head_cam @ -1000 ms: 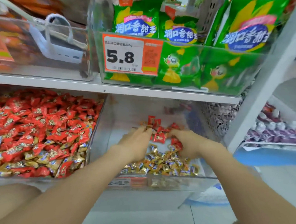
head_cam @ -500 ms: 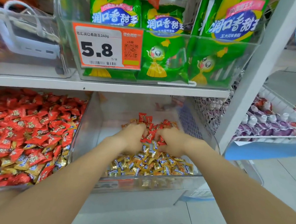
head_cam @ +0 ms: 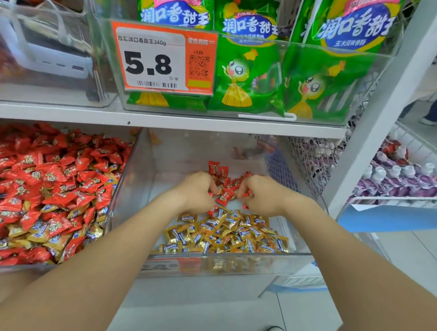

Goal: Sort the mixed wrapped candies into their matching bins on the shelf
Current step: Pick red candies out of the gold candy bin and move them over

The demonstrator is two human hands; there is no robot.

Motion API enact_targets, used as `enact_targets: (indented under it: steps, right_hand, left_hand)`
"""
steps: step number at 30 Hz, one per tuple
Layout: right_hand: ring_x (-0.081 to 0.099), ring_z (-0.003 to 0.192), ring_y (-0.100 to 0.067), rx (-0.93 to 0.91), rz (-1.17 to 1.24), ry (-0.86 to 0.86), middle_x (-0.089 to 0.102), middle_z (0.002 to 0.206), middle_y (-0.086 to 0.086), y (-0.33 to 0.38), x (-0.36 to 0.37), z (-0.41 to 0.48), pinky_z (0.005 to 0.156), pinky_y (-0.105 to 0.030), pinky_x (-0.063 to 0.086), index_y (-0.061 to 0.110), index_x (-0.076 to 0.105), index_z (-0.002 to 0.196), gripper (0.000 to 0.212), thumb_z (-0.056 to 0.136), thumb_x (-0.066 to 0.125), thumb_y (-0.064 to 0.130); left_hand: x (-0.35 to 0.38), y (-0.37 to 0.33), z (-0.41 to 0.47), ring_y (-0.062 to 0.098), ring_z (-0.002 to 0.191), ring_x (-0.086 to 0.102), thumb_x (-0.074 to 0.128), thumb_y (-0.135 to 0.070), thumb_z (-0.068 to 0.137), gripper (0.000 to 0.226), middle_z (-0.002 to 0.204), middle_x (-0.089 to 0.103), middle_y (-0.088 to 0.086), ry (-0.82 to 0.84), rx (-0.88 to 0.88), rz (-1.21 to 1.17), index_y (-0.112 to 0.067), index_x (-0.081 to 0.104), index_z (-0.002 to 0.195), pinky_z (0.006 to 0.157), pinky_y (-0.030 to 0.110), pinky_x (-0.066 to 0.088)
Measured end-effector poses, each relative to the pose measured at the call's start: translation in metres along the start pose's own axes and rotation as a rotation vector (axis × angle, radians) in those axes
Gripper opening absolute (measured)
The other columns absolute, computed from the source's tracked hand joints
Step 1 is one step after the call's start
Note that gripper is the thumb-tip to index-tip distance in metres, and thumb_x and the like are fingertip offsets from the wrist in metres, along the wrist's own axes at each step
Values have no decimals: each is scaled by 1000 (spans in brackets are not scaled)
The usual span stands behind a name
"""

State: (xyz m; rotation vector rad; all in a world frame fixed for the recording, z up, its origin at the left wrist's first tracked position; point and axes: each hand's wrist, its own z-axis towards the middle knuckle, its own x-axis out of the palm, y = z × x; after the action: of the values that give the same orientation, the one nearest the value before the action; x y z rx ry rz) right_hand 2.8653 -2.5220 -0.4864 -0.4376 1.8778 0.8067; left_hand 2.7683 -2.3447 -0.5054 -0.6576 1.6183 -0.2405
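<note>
Both hands reach into the clear right bin (head_cam: 311,195) on the lower shelf. My left hand (head_cam: 197,192) and my right hand (head_cam: 264,194) are curled around a small heap of red wrapped candies (head_cam: 226,185), fingers closed on them from both sides. In front of the hands lies a pile of gold-and-blue wrapped candies (head_cam: 228,233) at the bin's front. The clear left bin (head_cam: 116,199) is heaped with red candies (head_cam: 41,173), with gold ones mixed in along its front (head_cam: 52,239).
The upper shelf (head_cam: 163,121) carries a clear bin of green snack bags (head_cam: 247,74) with an orange 5.8 price tag (head_cam: 162,60). A white shelf post (head_cam: 382,104) stands right. A wire basket of purple pouches (head_cam: 405,178) lies beyond it.
The two hands have drawn together, gathering the red candies between them and closing on them. The view has shifted slightly, bringing the shelf closer.
</note>
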Motion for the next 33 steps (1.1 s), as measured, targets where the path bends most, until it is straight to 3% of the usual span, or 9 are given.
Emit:
enact_targets:
  steps: [5,8,11,13,16,19,25,28,33]
  right_hand:
    - [64,76,-33,34,75,-125,72,84,-18,5,-5,8,77,-47,56,-6,68,79,27,94,49,6]
    - [67,74,-25,35,115,-178,76,88,-16,10,-7,12,66,-38,58,-3,75,81,27,89,51,7]
    - [48,62,-25,79,56,-237,53,62,-6,11,-6,22,57,-32,37,9,50,60,34,93,55,17]
    - [53,72,-28,91,31,-264,52,71,-4,10,-4,28,67,-30,40,15,48,67,29,96,51,18]
    - [62,112,-37,86,2,-214,65,121,-14,7,-1,35,94,-42,56,9,67,115,28,92,51,12]
    - [62,109,-37,101,-70,-213,64,126,-17,6,-1,39,90,-41,56,11,62,109,19,95,52,15]
    - [61,117,-45,221,-78,-342,57,135,-24,-6,-7,52,90,-45,56,10,59,135,39,96,58,10]
    - [61,114,-46,233,-85,-262,52,137,-28,-10,-1,54,80,-40,49,5,57,130,37,93,55,5]
    - [64,115,-40,154,-89,-141,64,129,-19,-16,5,56,81,-35,52,8,66,114,22,95,54,5]
  left_hand:
    - [8,7,2,19,101,51,88,-29,81,38,113,57,0,36,64,84,-23,63,110,81,29,42]
    - [9,9,3,21,101,55,79,-17,87,19,109,62,5,16,67,115,-26,63,90,79,31,46]
    - [6,5,3,30,96,52,59,-1,87,12,93,62,13,-3,33,122,-1,72,88,77,37,50]
    - [0,2,3,29,101,46,51,1,86,18,88,60,15,-11,-1,117,-2,64,74,75,35,42]
    - [-11,-10,2,28,72,40,46,3,85,30,64,39,8,-82,-15,89,-11,37,60,52,31,31]
    - [-20,-21,1,20,56,30,52,-2,86,36,59,34,3,-173,-55,2,-14,31,60,39,22,21]
    - [-13,-15,20,22,57,37,57,-16,82,22,61,41,2,-218,-191,-124,-14,42,66,50,26,26]
    - [-12,-14,29,26,74,50,59,-16,91,10,87,57,8,-257,-88,-18,-10,52,89,57,32,36]
    - [5,-3,42,32,103,49,59,12,80,34,128,41,19,-309,208,350,2,55,112,82,34,43]
